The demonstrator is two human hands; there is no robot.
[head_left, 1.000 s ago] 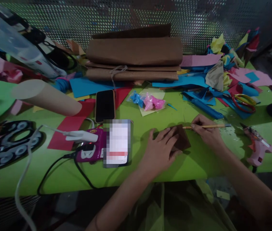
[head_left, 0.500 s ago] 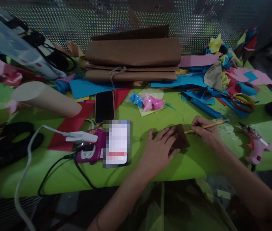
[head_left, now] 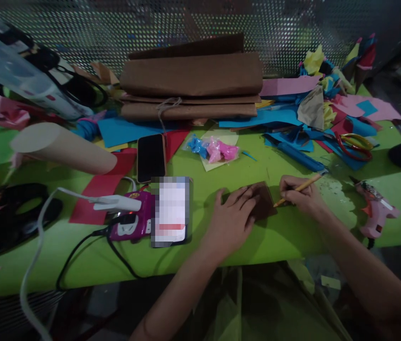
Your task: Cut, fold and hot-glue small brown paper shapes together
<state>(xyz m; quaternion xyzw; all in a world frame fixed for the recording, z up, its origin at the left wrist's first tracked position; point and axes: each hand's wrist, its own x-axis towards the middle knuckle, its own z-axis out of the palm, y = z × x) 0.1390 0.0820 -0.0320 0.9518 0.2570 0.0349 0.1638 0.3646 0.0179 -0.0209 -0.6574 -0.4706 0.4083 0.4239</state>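
My left hand (head_left: 234, 213) lies flat with fingers stretched over a small brown paper square (head_left: 267, 200), pressing it against the green table. Its left part is hidden under my fingers. My right hand (head_left: 298, 193) pinches a wooden pencil (head_left: 308, 183), tilted, with its tip at the square's right edge. A blue box cutter (head_left: 298, 154) lies just beyond my right hand. To the right of that hand rests a pink glue gun (head_left: 376, 210).
A lit phone (head_left: 171, 213), a dark phone (head_left: 151, 157) and a purple power strip (head_left: 132, 218) with cables lie left. Behind are folded brown paper (head_left: 189, 78), a bag of pink and blue pieces (head_left: 214, 148), scissors (head_left: 354, 147) and paper scraps. A beige tube (head_left: 65, 149) lies far left.
The pencil tip has moved down along the right edge of the brown paper square. My left fingers have shifted slightly left, showing more of the square. The whole view has shifted a little.
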